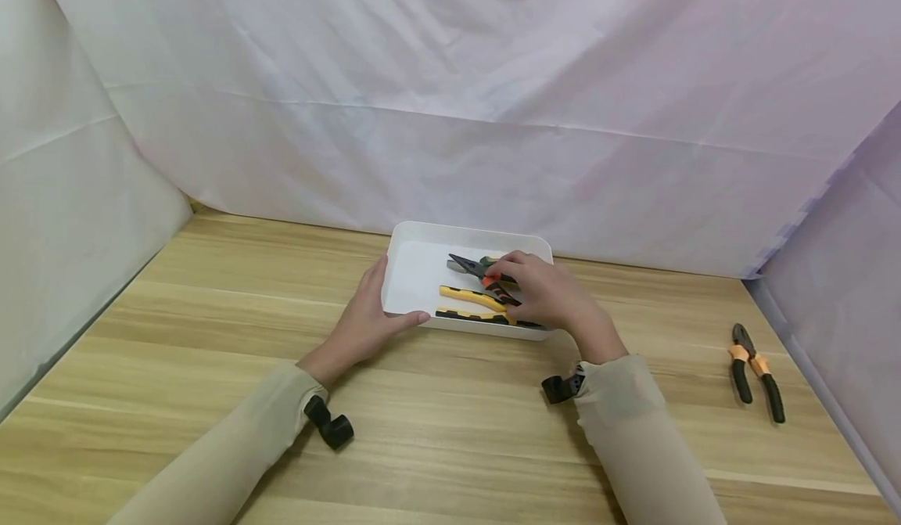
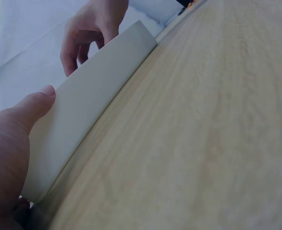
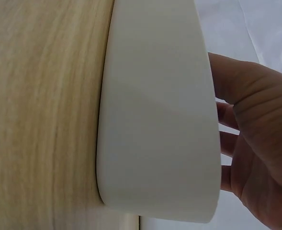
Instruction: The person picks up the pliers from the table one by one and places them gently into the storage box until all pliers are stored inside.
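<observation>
Nearest, at the bottom edge of the head view, two beige sleeves [image 1: 640, 431] reach in from the lower left and lower right, each with a black wrist device [image 1: 334, 429] at its cuff. Between them the wooden table [image 1: 450, 431] fills the lower middle. Toward the right edge, well apart from everything else, orange-and-black pliers [image 1: 759, 364] lie on the wood, handles parted and pointing down the frame.

Further up, just left of centre, the left hand [image 1: 366, 321] is spread wide at the near left corner of a white tray [image 1: 415, 275], thumb along the front wall, fingers against the left end. The right hand [image 1: 552, 294] comes in over the tray's right part, fingers bent over the handles of red-and-black pliers [image 1: 479, 272], which are just below the frame's middle with their long nose pointing to the upper left. I cannot tell whether the fingers pinch them; the tray wall hides the fingertips in both wrist views.

Crowding that spot, yellow-and-black pliers [image 1: 472, 296] lie along the tray's front side, partly under the right hand, and a green-handled tool [image 1: 487, 260] lies behind, mostly covered. Beyond the tray, pale cloth [image 1: 493, 79] hangs across the top of the frame.
</observation>
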Demonstrator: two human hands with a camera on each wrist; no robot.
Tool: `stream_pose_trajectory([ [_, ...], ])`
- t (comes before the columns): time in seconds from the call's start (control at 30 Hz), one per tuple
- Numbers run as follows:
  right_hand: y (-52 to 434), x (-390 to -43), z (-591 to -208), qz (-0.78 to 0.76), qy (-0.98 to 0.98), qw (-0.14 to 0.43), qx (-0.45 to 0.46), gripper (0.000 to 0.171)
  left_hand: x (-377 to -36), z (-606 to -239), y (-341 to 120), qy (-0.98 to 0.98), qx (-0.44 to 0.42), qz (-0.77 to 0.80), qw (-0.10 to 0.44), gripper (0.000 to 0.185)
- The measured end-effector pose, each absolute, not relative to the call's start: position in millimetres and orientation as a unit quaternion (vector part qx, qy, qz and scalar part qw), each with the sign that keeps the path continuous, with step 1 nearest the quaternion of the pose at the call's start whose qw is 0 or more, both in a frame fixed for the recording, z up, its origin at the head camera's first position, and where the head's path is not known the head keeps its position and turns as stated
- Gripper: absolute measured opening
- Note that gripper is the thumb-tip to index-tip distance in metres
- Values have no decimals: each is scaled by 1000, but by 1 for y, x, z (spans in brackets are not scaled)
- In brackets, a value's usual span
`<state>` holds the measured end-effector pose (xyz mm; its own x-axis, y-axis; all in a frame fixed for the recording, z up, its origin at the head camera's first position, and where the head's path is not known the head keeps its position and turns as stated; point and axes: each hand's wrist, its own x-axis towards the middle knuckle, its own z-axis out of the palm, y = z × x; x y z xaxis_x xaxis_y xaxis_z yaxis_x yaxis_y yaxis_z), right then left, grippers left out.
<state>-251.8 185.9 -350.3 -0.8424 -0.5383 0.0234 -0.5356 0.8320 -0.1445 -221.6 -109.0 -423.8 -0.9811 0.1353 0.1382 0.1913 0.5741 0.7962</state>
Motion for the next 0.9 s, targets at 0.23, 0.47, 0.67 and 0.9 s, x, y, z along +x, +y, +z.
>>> stream_pose_trajectory([
  [0.23, 184, -250, -349, -80, 954, 23, -289, 51, -222, -424, -111, -886, -95, -453, 32, 126],
  [0.47, 184, -249, -348, -86, 950, 39, -297, 45, -221, -424, -111, -883, -98, -458, 32, 125],
  [0.67, 183, -250, -349, -105, 944, 47, -310, 44, -221, -424, -112, -882, -101, -458, 37, 124],
  [0.9, 183, -254, -351, -138, 934, 61, -323, 45, -220, -423, -113, -884, -102, -455, 38, 124],
])
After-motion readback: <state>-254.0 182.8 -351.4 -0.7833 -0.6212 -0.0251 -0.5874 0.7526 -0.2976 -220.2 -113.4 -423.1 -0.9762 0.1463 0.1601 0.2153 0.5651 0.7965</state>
